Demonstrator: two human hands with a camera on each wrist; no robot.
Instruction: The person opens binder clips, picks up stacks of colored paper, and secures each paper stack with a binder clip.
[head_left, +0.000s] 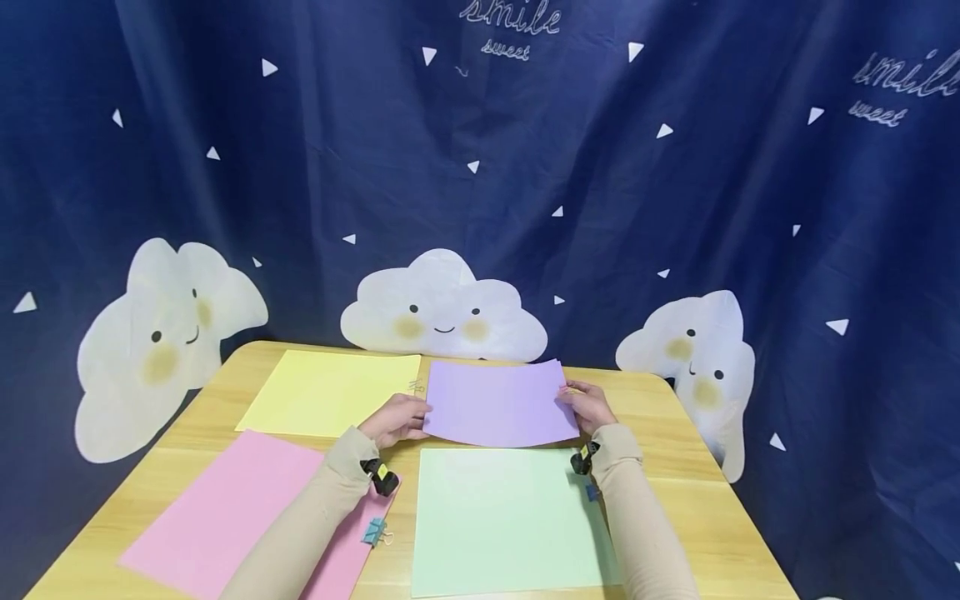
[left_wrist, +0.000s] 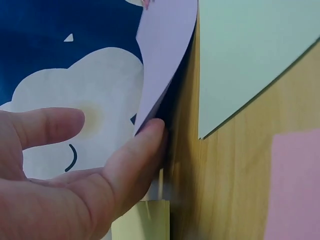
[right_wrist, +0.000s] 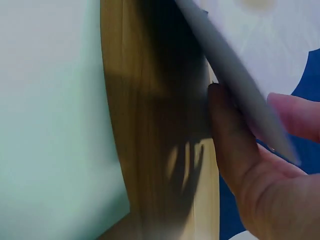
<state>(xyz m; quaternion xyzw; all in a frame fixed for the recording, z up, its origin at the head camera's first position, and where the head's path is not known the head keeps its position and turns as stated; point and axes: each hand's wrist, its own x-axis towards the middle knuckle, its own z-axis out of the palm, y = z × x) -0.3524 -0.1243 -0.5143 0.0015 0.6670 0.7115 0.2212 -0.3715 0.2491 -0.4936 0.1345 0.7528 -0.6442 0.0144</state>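
A sheaf of purple paper (head_left: 495,404) is lifted off the table at the back middle, its front edge bowing down. At its right edge my right hand (head_left: 588,406) pinches it, thumb on one face and fingers on the other, as the right wrist view shows. Along the left edge, my left hand (head_left: 396,419) touches the purple paper with its fingers. In the left wrist view the left thumb (left_wrist: 55,125) stands apart from the sheet. Light green paper (head_left: 510,521) lies flat just in front, with a dark blue binder clip (head_left: 592,492) at its right edge.
Yellow paper (head_left: 337,392) lies at the back left, a binder clip (head_left: 417,387) by its right edge. Pink paper (head_left: 225,508) lies front left under my left forearm, with a teal binder clip (head_left: 372,532) on its right edge. A blue curtain (head_left: 480,108) hangs behind the wooden table (head_left: 712,500).
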